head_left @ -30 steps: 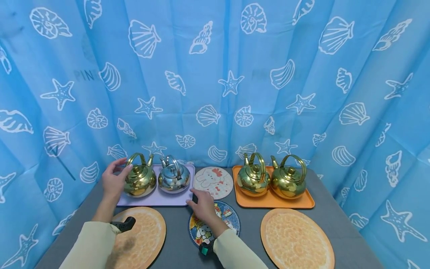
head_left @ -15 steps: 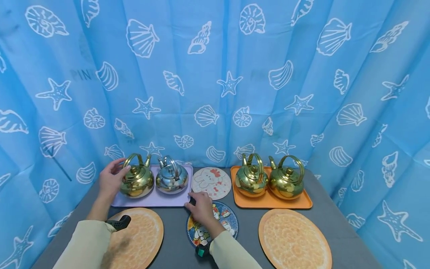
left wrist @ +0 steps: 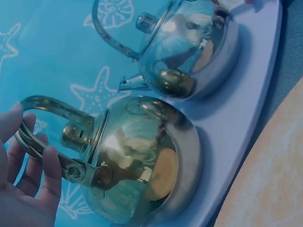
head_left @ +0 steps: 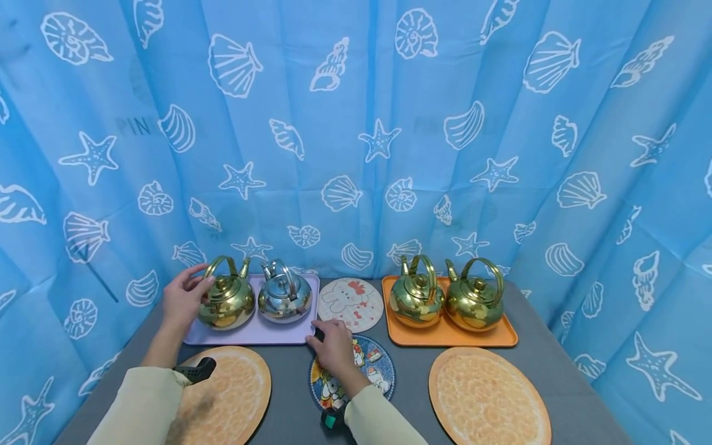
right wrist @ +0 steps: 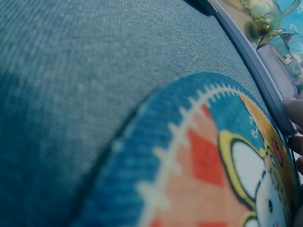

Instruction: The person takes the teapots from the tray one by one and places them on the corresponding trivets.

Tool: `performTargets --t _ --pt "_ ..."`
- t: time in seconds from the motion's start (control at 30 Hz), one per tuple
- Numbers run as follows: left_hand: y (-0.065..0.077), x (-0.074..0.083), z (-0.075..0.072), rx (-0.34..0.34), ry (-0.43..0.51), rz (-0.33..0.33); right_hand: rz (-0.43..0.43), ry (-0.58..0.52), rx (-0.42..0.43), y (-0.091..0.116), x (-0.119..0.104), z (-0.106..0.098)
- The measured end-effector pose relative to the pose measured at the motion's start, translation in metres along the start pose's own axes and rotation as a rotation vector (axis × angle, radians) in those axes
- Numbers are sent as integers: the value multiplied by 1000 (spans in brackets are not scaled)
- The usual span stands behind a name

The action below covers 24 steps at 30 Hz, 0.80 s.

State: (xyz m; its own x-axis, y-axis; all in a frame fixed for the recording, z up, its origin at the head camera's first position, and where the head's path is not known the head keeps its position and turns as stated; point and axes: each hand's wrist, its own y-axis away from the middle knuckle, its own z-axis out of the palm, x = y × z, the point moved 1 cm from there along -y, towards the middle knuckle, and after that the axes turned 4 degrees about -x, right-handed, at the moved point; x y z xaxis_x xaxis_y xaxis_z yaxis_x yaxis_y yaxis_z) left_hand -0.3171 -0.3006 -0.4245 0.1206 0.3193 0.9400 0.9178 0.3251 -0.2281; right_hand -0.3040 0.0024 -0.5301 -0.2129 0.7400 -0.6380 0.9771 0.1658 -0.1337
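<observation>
Around the cream cartoon mat (head_left: 347, 300) on the grey surface (head_left: 411, 389): orange tray (head_left: 445, 338) with two golden kettles (head_left: 416, 305) at 3 o'clock, tan mat (head_left: 489, 395) at 4, blue-rimmed mat (head_left: 375, 366) at 6, second tan mat (head_left: 236, 389) at 8; a shell-printed curtain (head_left: 334, 154) hangs at 12.

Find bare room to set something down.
Bare gray table shows between the left tan mat and blue cartoon mat, and right of the right tan mat. The lilac tray is crowded: silver kettle, left hand on gold kettle, right hand on one corner.
</observation>
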Motion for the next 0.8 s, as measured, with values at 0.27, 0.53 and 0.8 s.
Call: performTargets --t 0.27,0.53,0.8 --pt "3 3 -4 -31 -16 3 -15 9 24 2 -3 1" --pt "3 4 -3 -37 12 -14 4 4 20 2 -1 0" --pt "6 6 -4 -42 6 -26 -4 6 11 3 -2 -2"
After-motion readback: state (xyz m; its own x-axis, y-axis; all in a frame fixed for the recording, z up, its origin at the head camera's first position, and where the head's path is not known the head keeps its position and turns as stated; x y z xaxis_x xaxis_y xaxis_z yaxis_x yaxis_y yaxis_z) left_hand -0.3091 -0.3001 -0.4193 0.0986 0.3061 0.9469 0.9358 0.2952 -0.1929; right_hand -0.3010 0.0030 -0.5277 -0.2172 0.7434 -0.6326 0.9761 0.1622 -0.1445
